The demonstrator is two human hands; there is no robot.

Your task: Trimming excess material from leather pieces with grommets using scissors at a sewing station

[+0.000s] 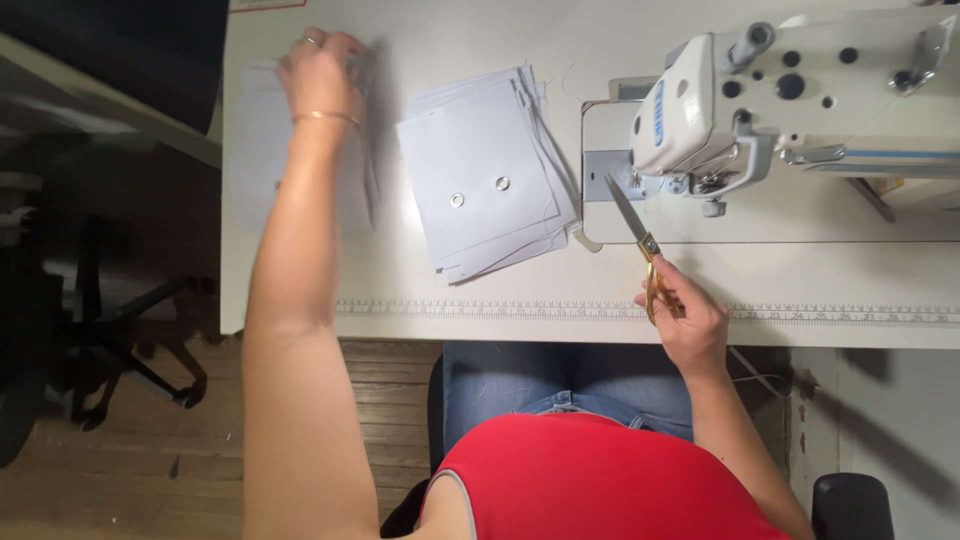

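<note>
Table [480, 275]: white work surface with a printed ruler strip along its near edge; everything listed below rests on it.
Sewing machine [800, 100]: white industrial model at the right, its head over a pale bed plate.
Left stack [262, 150]: white fabric pieces at the table's far left, well apart from the machine, partly under the left forearm.
Middle stack [485, 175]: white cut pieces, fanned and tilted, between the left stack and the machine bed; the top piece bears two small metal eyelets.
Left hand [320, 70]: reaches out to the far edge of the left stack, fingers curled down on the fabric; a ring and a thin bracelet show; whether it grips a piece cannot be told.
Right hand [685, 315]: at the near table edge, closed around the scissor handles.
Scissors [635, 235]: gold handles, blades together, tip pointing toward the machine bed.
</note>
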